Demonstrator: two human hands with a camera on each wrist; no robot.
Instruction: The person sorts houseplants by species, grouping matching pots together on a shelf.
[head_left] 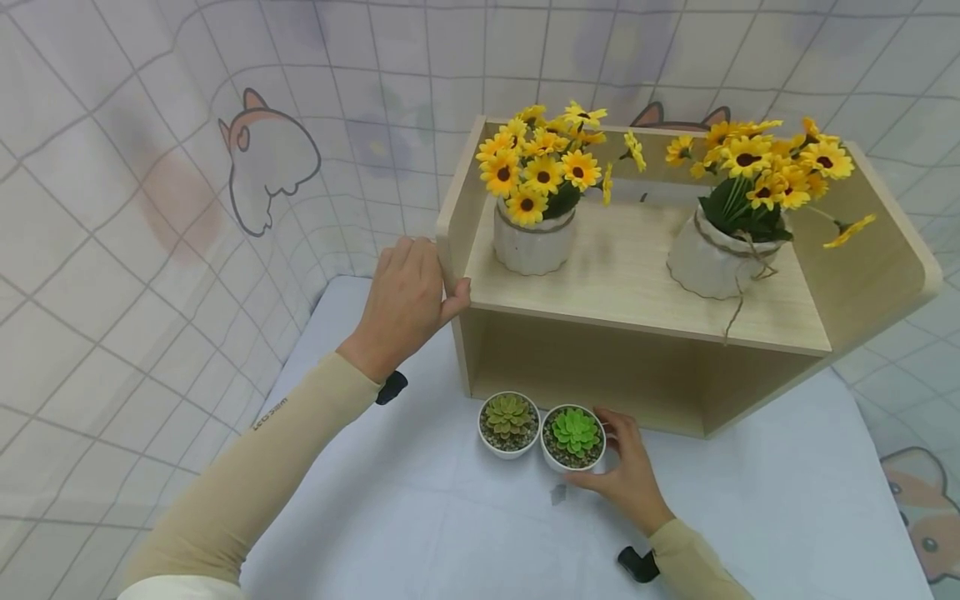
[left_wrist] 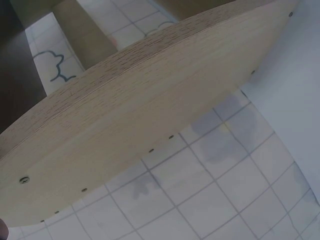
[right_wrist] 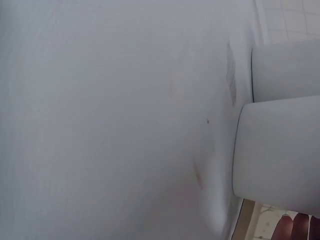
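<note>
My left hand (head_left: pixel 408 296) grips the left side panel of a pale wooden two-tier shelf (head_left: pixel 615 296), its thumb over the front edge. That panel (left_wrist: pixel 150 105) fills much of the left wrist view, with a bit of fingertip at the lower left corner. Low in front of the shelf, my right hand (head_left: pixel 630 479) holds a small white pot with a bright green succulent (head_left: pixel 575 431), thumb at the near side and fingers at the right. Close to its left stands a similar pot with a duller green succulent (head_left: pixel 508 417). Both pots' smooth white sides show in the right wrist view.
Two white ruffled pots of yellow sunflowers, one on the left (head_left: pixel 534 246) and one on the right (head_left: pixel 712 258), stand on the upper tier. Twine hangs from the right one. A white cloth (head_left: pixel 390 517) covers the table, and a grid-patterned curtain (head_left: pixel 360 108) hangs behind.
</note>
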